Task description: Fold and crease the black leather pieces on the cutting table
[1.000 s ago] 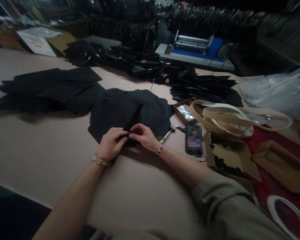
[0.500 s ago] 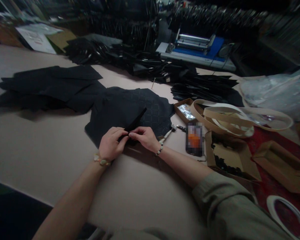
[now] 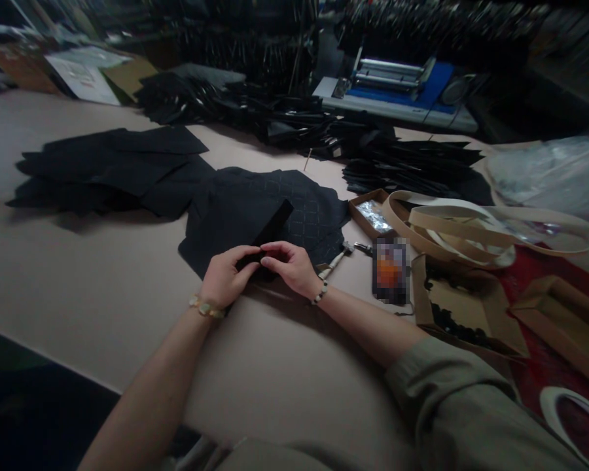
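Observation:
A narrow black strip (image 3: 273, 221) is pinched between both hands above a pile of black fabric pieces (image 3: 226, 203). My left hand (image 3: 227, 276) has its thumb and forefinger closed on the strip's near part. Close beside it, fingertips nearly touching, my right hand (image 3: 290, 267) is closed at the same end of the strip. The strip's far end points up and to the right, over a fabric piece with a grid of stitched lines (image 3: 307, 212). Anything small between the fingertips is hidden.
More black fabric (image 3: 122, 163) lies left, with black stacks (image 3: 412, 171) behind. To the right are a phone (image 3: 391, 271), a box of black bits (image 3: 464, 307), coiled tan strips (image 3: 451, 219), a roll of tape (image 3: 552, 400) and a hammer-like tool (image 3: 334, 261).
The black strip has turned so that its flat side shows more. Both hands and the table items appear slightly further right in the view.

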`<state>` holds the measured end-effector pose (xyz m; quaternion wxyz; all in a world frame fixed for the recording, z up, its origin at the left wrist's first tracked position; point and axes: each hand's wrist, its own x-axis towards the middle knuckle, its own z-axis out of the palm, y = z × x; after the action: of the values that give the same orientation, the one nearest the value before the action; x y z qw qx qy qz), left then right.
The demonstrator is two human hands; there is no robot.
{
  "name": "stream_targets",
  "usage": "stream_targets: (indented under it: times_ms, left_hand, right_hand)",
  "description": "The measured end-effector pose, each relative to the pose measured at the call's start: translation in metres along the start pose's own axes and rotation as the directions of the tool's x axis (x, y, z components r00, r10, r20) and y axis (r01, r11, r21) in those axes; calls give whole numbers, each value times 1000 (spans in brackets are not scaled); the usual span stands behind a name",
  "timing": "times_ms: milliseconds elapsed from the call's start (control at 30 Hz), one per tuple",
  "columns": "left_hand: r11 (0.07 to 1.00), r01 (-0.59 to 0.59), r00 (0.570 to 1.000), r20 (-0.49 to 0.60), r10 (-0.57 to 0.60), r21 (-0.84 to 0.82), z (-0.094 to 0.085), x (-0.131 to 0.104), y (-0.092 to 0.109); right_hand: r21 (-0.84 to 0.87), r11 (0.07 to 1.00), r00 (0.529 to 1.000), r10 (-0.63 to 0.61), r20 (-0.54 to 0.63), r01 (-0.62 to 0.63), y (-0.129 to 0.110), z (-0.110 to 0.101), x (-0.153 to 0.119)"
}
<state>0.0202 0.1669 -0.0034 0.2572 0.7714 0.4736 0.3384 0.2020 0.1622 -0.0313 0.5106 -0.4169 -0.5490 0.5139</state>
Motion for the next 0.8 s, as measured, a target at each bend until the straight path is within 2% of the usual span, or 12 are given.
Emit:
stream_targets:
  times_ms: [67, 133, 200, 267, 433, 567, 800]
  left_hand:
    - [976, 150, 989, 30, -147, -159, 0, 2, 2]
    - [901, 298, 955, 102, -280, -315, -1, 3, 2]
    - [818, 411, 912, 199, -360, -403, -1, 5, 1]
    - [767, 475, 880, 258, -400, -431, -1, 7, -3]
    - [670, 501, 861, 235, -451, -548, 0, 9, -11]
    - [582, 513, 854, 304, -423, -631, 2, 9, -10]
    - [601, 522, 849, 301, -434, -605, 3, 6, -4]
  right_hand:
    - [-65, 997, 999, -45, 2, 46, -3, 1, -2]
    - [-141, 986, 996, -87, 0, 86, -4, 1, -2]
    - [-179, 980, 995, -95, -18, 90, -5, 1, -1]
    - [-186, 981, 997, -71, -37, 63, -4, 0, 0]
    - [-175, 985, 999, -10, -52, 1, -3, 0, 3]
    - [-184, 983, 998, 9, -62, -20, -5, 1, 2]
    - [-174, 985, 998, 0, -68, -12, -5, 2, 2]
